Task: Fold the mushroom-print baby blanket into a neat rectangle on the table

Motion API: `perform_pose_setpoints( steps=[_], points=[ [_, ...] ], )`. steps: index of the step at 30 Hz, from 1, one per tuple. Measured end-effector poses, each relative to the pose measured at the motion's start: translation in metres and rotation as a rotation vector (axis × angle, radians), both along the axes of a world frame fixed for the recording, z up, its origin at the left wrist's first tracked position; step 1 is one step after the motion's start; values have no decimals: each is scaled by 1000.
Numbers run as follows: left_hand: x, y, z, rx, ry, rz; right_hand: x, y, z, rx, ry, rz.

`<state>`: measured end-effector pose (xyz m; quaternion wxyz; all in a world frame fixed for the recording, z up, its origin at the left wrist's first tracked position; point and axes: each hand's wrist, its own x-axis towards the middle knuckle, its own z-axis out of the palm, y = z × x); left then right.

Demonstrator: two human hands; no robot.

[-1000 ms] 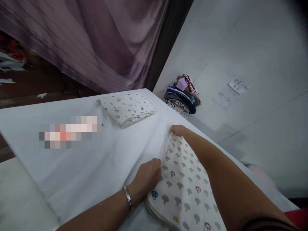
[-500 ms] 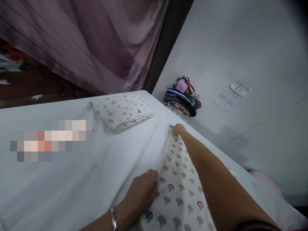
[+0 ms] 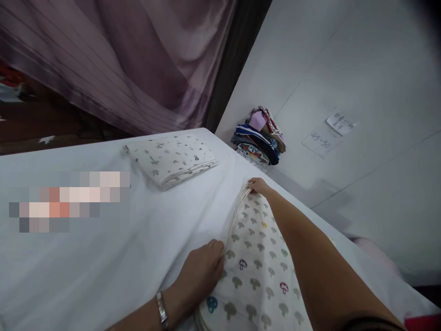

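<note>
Cream mushroom-print cloth (image 3: 255, 266) is pinched in both our hands, the left hand (image 3: 203, 264) with fingers curled on its side edge and the right hand (image 3: 259, 185) on its far corner; if we tugged unevenly, we judge its thin layers could slide out of line or crease. It lies to the right of our left hand and on the near side of our right, over the white table (image 3: 186, 207), where a folded leaf-print cloth (image 3: 177, 158) sits apart, farther out.
</note>
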<state>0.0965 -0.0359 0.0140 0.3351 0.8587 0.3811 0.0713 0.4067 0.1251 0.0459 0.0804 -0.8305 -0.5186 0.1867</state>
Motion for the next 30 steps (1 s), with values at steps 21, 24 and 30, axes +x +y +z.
perform_pose_setpoints(
  steps=[21, 24, 30],
  points=[
    [0, 1, -1, -3, -12, -9, -10, 12, 4, -85, -383, 236],
    [0, 1, 0, -10, -5, 2, -8, 14, 6, -34, -382, 182],
    [-2, 4, -1, -26, -4, 68, -3, 21, 1, 103, -291, 7]
  ],
)
